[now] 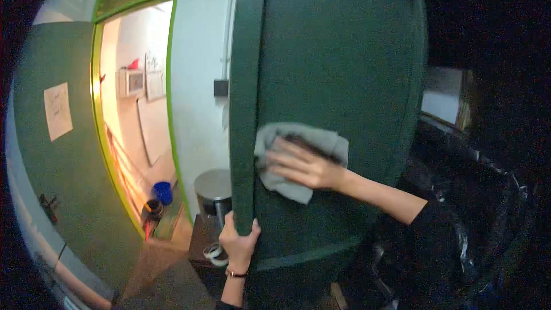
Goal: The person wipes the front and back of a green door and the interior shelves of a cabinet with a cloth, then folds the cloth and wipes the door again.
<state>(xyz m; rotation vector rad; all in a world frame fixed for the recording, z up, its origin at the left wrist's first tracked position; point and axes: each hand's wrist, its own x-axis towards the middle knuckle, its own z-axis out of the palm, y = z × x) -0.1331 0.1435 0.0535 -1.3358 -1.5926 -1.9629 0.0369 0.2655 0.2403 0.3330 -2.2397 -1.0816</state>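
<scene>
The right hand [304, 166] presses a grey cloth [298, 158] flat against the dark green door [338, 63], fingers [281, 163] spread wide over it, near the door's left edge. Lower down, the left hand [240, 244] grips that same edge, fingers curled around it. A metal bin [212, 186] stands behind, beside the white wall [198, 51]

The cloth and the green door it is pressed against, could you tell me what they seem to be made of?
The cloth looks like soft grey fabric, perhaps microfibre: it folds and drapes limply. The green door looks like painted wood or board, matte, with a raised frame.
</scene>
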